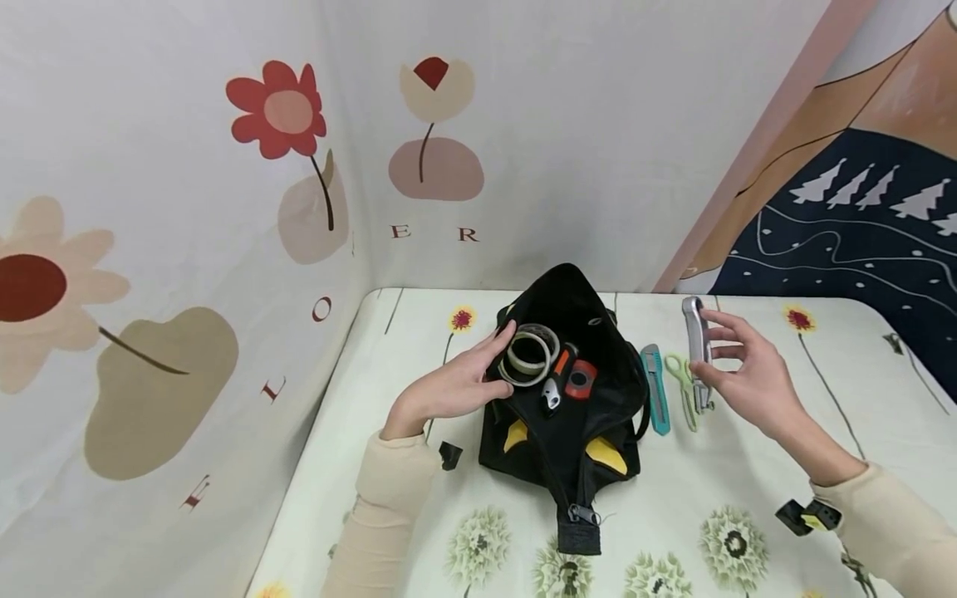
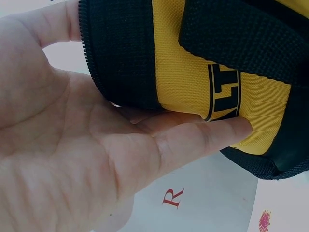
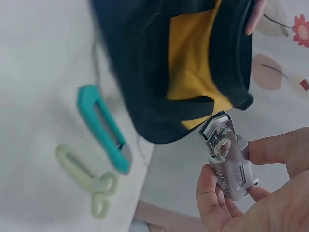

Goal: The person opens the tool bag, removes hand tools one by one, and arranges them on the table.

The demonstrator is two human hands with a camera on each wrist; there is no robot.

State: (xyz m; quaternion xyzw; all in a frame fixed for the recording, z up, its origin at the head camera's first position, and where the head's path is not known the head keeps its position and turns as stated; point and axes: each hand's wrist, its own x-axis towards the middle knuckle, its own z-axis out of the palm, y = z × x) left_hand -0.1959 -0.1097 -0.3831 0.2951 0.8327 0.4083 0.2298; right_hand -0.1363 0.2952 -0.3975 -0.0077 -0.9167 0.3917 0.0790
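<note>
A black and yellow tool bag [image 1: 523, 453] stands with its mouth spread wide. My left hand [image 1: 467, 378] grips its left rim, fingers along the yellow outer side [image 2: 183, 72]. Inside lie rolls of tape [image 1: 532, 353], an orange-and-black tool with a silver end [image 1: 557, 382] and a red object with a dark round centre [image 1: 581, 379]. To the right of the bag, my right hand [image 1: 748, 374] holds a silver metal hand tool [image 1: 699, 340] between thumb and fingers. A knurled knob [image 3: 222, 146] shows on that tool in the right wrist view.
A teal utility knife [image 1: 655, 390] and light green scissors [image 1: 684, 386] lie right of the bag on the flower-print cloth [image 1: 419, 531]. The bag's zipper end [image 1: 579, 531] hangs toward me. A printed curtain [image 1: 583, 166] stands behind the table.
</note>
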